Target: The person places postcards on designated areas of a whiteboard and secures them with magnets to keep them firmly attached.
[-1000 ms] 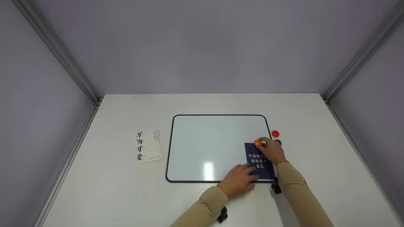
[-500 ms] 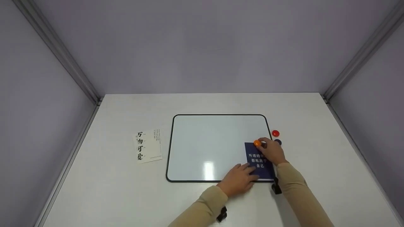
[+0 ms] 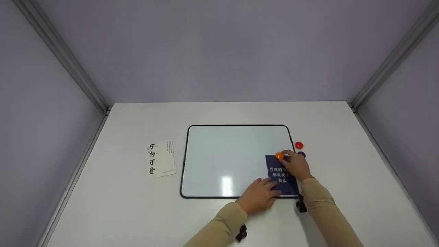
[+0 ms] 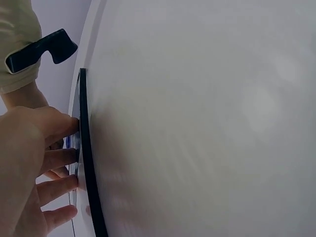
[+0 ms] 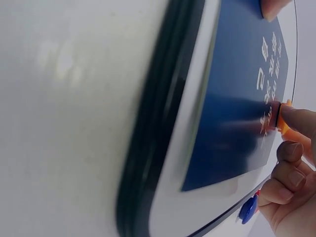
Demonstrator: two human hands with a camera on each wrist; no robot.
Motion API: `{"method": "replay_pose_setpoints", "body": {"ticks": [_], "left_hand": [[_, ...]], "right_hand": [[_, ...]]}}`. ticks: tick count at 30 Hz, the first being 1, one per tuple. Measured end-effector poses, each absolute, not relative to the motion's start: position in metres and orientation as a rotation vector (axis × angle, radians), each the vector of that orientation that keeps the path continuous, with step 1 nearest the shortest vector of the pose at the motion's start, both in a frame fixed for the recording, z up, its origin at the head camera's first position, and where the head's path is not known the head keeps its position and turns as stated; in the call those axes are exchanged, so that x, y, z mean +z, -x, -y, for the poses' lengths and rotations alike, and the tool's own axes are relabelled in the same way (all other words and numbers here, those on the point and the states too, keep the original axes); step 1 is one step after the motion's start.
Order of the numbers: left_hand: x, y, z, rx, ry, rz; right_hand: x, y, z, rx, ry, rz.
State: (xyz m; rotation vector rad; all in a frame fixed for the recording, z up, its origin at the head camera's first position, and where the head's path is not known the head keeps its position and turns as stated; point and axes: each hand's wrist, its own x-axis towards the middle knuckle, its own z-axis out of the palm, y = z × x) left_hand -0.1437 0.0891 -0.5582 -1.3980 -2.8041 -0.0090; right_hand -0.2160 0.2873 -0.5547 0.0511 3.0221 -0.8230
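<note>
A dark blue card (image 3: pixel 283 188) with white characters lies on the lower right corner of a black-framed whiteboard (image 3: pixel 226 154). My right hand (image 3: pixel 297 165) pinches an orange round magnet (image 3: pixel 279 155) at the card's top edge; in the right wrist view the magnet (image 5: pixel 283 117) stands against the card (image 5: pixel 222 98) between thumb and finger. The left hand (image 3: pixel 259 196) rests with spread, fairly straight fingers on the card's lower left part and the board's front edge. In the left wrist view its fingertips (image 4: pixel 73 182) touch the board by the black frame (image 4: pixel 86 143).
Just right of the board lie a red round magnet (image 3: pixel 299 145) and a dark blue one (image 3: pixel 301 154), partly behind the right hand. A white card (image 3: pixel 161 159) with black characters lies on the white table (image 3: pixel 113 206) left of the board. Grey walls surround the table.
</note>
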Motion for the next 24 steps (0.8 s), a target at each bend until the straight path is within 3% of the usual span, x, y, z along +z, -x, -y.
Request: {"method": "replay_pose_setpoints", "body": {"ticks": [24], "left_hand": [[-0.56,0.137,-0.093,0.002,1.339,2.865]], "right_hand": [[-0.548,0.19,-0.285,-0.914,-0.026,-3.031]]}}
